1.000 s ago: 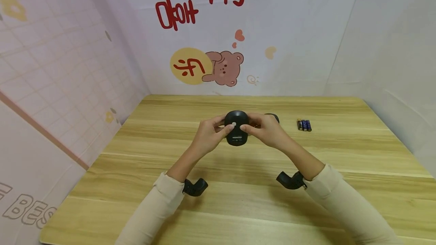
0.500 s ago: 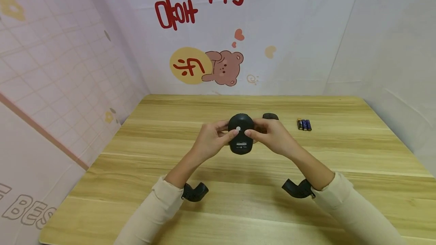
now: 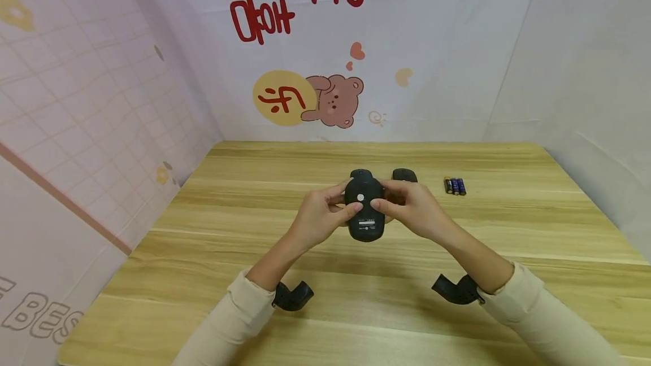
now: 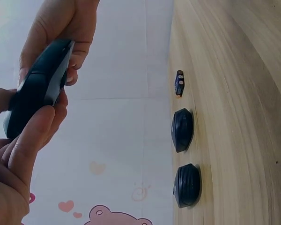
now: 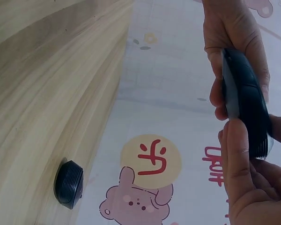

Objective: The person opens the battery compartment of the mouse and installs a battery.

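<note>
A black computer mouse (image 3: pixel 366 220) is held up above the table, its underside with a white round spot and a printed label toward the head camera. My left hand (image 3: pixel 321 216) grips its left side, the thumb lying on the underside. From the other side my right hand (image 3: pixel 421 208) holds it likewise, with the thumb pressed near the white spot. Both hands' other fingers go behind the mouse and are partly hidden. The left wrist view shows the mouse (image 4: pixel 40 86) side-on between the two hands.
Two more black mice rest on the table behind: one (image 3: pixel 361 173) mostly covered by the held one, the other (image 3: pixel 404 175) beyond my right hand. Right of them lie three small batteries (image 3: pixel 455 186) side by side. A printed cloth wall (image 3: pixel 437 44) stands at the table's back edge.
Both hands have brought the mouse down toward me and slightly right, turning its underside more to the head camera. The two mice behind show more now.
</note>
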`<state>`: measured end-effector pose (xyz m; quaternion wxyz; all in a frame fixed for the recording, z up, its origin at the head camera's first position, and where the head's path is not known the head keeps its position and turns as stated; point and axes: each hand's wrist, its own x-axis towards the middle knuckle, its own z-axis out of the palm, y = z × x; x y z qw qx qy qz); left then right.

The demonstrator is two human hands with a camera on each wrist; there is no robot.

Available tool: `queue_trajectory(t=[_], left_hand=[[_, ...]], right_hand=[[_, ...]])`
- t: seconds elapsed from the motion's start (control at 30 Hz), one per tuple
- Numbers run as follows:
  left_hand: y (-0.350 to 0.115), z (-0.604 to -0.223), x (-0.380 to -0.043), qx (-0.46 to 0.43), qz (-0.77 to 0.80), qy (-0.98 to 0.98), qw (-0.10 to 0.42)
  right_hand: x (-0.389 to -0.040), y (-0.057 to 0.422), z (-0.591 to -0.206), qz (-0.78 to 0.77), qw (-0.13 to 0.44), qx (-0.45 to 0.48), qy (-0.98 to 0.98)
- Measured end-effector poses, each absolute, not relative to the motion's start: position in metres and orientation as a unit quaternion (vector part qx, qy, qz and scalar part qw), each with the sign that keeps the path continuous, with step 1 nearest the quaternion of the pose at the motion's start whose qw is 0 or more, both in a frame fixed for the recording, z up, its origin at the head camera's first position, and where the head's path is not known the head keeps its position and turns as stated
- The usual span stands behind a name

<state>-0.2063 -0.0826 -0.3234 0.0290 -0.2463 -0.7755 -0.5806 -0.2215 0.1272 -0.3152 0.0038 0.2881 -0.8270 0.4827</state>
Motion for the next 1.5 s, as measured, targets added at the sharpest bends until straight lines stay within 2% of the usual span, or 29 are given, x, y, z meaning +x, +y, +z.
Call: queue_trajectory(t=[0.3,0.53,0.83,1.1,1.5], left_hand=[[-0.08,-0.321,-0.2,-0.23,-0.601,-0.765,-0.029],[-0.079,-0.318,-0.196,-0.189,-0.625,-0.753,-0.085],[-0.078,-0.317,-0.191,-0.148,-0.631,-0.752,-0.12],[-0.076,-0.323,-0.19,-0.131,-0.622,-0.762,-0.126],[-0.08,-0.326,-0.19,-0.133,-0.619,-0.765,-0.122]], right_hand=[[-0.21,0.128,-0.316,0.495,0.023,0.258,-0.83],[-0.203,0.128,-0.315,0.528,-0.005,0.243,-0.814],[-0.197,0.128,-0.316,0.544,-0.027,0.238,-0.804],[-0.196,0.126,-0.329,0.527,-0.025,0.239,-0.816],[-0.196,0.126,-0.329,0.521,-0.049,0.27,-0.808]])
